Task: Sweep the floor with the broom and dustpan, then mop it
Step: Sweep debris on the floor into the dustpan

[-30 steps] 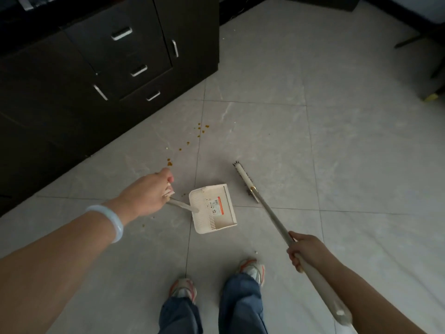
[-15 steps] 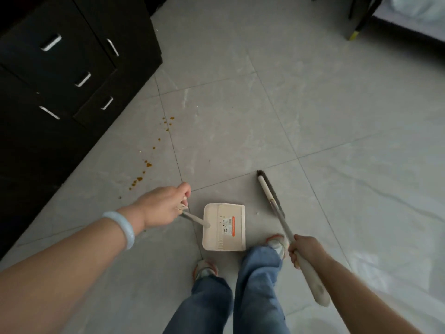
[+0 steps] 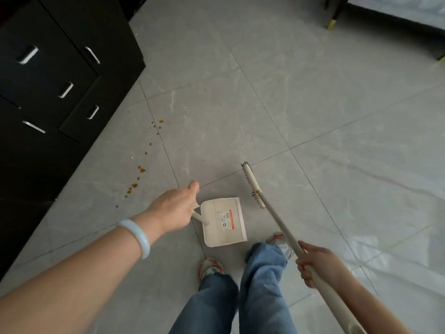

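I've got my left hand (image 3: 175, 209) wrapped round the short handle of the cream plastic dustpan (image 3: 224, 221), fingers curled tight on it. The pan looks to be low over, or on, the pale grey marble-look tile floor (image 3: 313, 116); can't tell which. It sits just ahead of my shoes, by a grout line, mouth turned to my right, toward the broom. I reckon that's so whatever gets swept goes straight in w/o re-aiming the pan.

My right hand (image 3: 317, 266) is closed round the long grey-white pole of the broom (image 3: 255, 186), gripping about mid-shaft, prob. for leverage on a short stroke. The cream brush head w/ dark bristles is down at floor level just right of the dustpan, near but apart from it, edge-on to me.

The trail of small orange-brown crumbs (image 3: 140, 169) lies to the left, running along the floor near the foot of the black cabinet w/ silver handles (image 3: 60, 75). It's on the far side of my left hand from the broom, so both tools are off the mess. My guess: sweeping has barely begun; the broom has to cross over to the cabinet side and pull the crumbs back to the pan. Risk is flicking bits against or under the cabinet's foot. Mopping comes after; no mop in view.
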A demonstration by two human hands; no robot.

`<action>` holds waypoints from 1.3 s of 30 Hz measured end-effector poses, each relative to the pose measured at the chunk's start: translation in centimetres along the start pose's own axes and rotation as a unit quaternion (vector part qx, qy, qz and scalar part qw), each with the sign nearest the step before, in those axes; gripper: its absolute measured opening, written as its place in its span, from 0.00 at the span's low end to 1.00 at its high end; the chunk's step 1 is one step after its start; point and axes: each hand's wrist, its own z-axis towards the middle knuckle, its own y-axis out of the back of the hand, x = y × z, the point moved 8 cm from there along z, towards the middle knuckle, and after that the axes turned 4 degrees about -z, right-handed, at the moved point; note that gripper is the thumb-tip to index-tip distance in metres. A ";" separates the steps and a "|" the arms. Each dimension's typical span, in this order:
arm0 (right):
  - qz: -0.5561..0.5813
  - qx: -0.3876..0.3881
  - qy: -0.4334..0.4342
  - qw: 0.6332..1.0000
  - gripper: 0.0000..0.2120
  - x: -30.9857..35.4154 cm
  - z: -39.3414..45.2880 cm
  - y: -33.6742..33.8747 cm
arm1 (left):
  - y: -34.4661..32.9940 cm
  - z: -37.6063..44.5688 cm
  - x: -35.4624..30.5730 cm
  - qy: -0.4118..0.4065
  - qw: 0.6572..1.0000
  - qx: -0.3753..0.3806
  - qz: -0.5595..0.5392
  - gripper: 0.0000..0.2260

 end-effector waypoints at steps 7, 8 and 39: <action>-0.070 0.000 0.006 0.998 0.07 1.3 3.7 -5.2 | 0.9 -0.4 1.4 0.024 1.000 -0.015 0.002 0.12; -0.069 0.032 0.000 0.997 0.07 1.1 3.5 -6.3 | 1.1 -0.3 1.5 0.027 0.999 -0.016 0.003 0.12; -0.404 0.169 0.064 0.897 0.17 23.8 9.7 -6.3 | 9.4 0.6 13.0 0.364 0.901 -0.173 -0.162 0.13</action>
